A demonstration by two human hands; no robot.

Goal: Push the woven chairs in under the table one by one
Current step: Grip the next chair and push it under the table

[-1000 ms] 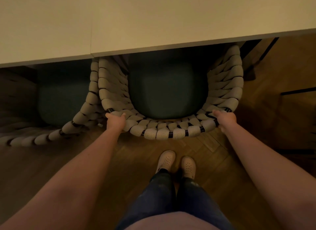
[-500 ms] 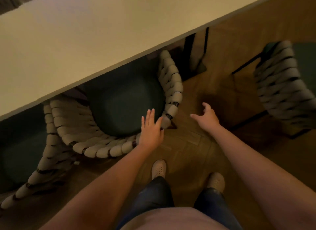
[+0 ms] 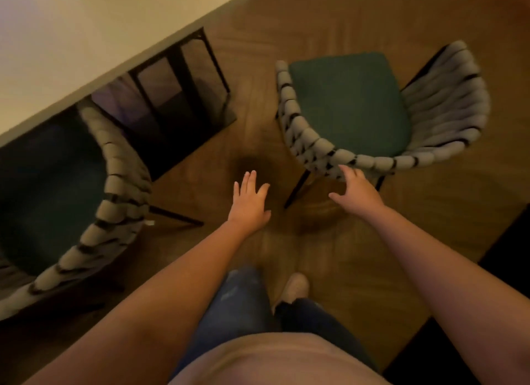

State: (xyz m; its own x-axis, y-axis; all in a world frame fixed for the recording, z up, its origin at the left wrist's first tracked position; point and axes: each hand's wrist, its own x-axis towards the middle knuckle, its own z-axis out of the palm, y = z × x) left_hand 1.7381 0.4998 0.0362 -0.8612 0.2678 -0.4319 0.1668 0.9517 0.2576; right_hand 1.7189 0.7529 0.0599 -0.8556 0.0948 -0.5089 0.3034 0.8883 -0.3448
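A woven chair (image 3: 381, 161) with a green seat cushion stands out on the wooden floor at the right, away from the white table (image 3: 71, 40). Another woven chair (image 3: 114, 189) at the left sits partly under the table edge. My right hand (image 3: 357, 194) is open, its fingertips at the rope back of the right chair; I cannot tell whether they touch it. My left hand (image 3: 251, 201) is open over bare floor between the two chairs, holding nothing.
The table's black metal leg frame (image 3: 177, 78) stands between the two chairs. Wooden floor runs all around. A dark area (image 3: 502, 298) lies at the lower right. My legs and one shoe (image 3: 295, 287) are below my hands.
Both hands let go of the left chair, which stays under the table. The view swung right, and my hands moved toward the right chair, the right hand reaching its back.
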